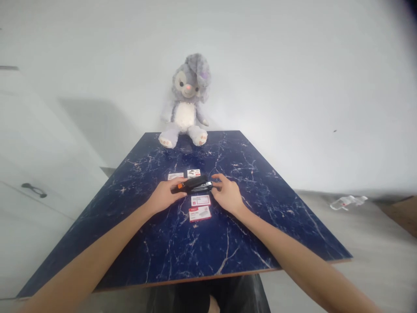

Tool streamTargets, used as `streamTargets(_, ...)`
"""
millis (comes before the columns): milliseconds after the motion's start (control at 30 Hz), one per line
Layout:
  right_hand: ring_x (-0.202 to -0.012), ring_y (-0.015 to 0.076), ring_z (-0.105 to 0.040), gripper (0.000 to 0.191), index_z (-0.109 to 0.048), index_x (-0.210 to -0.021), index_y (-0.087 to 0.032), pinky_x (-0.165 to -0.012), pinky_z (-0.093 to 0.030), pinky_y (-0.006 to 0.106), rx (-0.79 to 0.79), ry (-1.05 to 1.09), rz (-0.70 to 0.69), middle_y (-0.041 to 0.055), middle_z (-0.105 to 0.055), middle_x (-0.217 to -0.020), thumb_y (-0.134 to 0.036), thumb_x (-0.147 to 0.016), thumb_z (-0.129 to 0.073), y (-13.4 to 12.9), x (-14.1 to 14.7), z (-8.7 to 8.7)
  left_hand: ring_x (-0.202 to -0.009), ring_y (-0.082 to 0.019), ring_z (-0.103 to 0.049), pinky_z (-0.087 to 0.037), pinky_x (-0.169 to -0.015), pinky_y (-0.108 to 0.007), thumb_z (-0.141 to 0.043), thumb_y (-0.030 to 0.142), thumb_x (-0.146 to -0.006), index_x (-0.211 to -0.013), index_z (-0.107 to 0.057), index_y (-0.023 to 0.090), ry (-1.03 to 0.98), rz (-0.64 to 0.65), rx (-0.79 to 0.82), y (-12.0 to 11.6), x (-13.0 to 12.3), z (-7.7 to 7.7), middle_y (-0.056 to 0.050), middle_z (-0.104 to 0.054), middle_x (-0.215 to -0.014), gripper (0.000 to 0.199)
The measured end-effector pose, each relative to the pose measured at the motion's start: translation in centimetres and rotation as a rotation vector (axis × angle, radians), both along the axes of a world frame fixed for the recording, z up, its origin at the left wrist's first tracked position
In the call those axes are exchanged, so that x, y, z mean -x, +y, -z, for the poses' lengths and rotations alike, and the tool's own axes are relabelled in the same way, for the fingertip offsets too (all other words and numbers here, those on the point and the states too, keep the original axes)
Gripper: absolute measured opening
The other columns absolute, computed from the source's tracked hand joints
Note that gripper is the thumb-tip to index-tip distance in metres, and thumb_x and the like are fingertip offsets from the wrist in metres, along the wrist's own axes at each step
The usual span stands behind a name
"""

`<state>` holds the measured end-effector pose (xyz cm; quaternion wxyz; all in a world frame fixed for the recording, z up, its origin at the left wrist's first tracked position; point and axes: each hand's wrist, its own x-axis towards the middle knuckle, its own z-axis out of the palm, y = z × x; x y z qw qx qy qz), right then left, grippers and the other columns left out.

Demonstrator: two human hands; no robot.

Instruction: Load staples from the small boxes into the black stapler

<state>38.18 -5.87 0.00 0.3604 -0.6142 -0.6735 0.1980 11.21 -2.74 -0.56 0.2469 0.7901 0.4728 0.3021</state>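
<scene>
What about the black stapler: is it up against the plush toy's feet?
No, the black stapler is between the left hand and the right hand, apart from the plush toy.

L hand (163,195), R hand (228,195) bare, forearms (117,240) too; blk clothes (194,298) at lap.

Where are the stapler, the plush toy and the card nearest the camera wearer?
Stapler (196,183): head view, on its black upper arm.
Plush toy (185,115): head view, on its white belly.
Card (200,214): head view, middle of its printed face.
</scene>
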Motion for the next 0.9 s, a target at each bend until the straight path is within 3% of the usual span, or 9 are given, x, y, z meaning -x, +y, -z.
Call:
streamTargets(400, -0.08, 0.0166, -0.072, 0.053, -0.055, -0.123, -0.026, -0.083, -0.053, 0.027, 0.0, 0.042, -0.076, -0.0014, -0.076, -0.102, -0.008, -0.073, -0.053, -0.8, 1.1, 0.3, -0.098, -0.025, -0.07, -0.053, -0.094, -0.039, -0.07, 0.038, -0.081, -0.125, -0.062, 0.03, 0.114, -0.054, -0.069, -1.3, -1.4, 0.0, -0.002, -0.073, -0.112, 0.046)
streamTargets(733, -0.076, 0.0182, -0.07, 0.053, -0.05, -0.124, -0.026, -0.081, -0.053, 0.03, 0.023, 0.08, -0.047, -0.001, -0.076, -0.1, -0.011, -0.074, -0.056, -1.0, 1.7, -0.2, -0.1, -0.027, -0.07, -0.053, -0.091, -0.039, -0.074, 0.035, -0.077, -0.131, -0.057, 0.032, 0.071, -0.096, -0.044, -1.5, -2.5, -0.3, -0.002, -0.074, -0.109, 0.057)
streamTargets(833, -0.073, 0.0159, -0.07, 0.057, -0.046, -0.131, -0.025, -0.081, -0.054, 0.03, 0.046, 0.144, -0.053, 0.0017, -0.073, -0.112, -0.013, -0.076, -0.056, 0.2, 1.6, 0.3, -0.104, -0.028, -0.068, -0.052, -0.093, -0.039, -0.072, 0.034, -0.08, -0.131, -0.058, 0.03, 0.094, -0.129, -0.114, -1.6, -3.5, -0.6, -0.003, -0.072, -0.115, 0.053)
streamTargets(900, -0.078, 0.0152, -0.071, 0.065, -0.04, -0.139, -0.024, -0.084, -0.054, 0.03, 0.065, 0.191, -0.071, 0.0053, -0.069, -0.123, -0.013, -0.078, -0.056, 1.0, 1.3, 0.8, -0.11, -0.027, -0.066, -0.051, -0.096, -0.04, -0.069, 0.035, -0.083, -0.132, -0.057, 0.028, 0.081, -0.067, -0.141, -1.8, -4.1, -0.8, -0.004, -0.07, -0.122, 0.052)
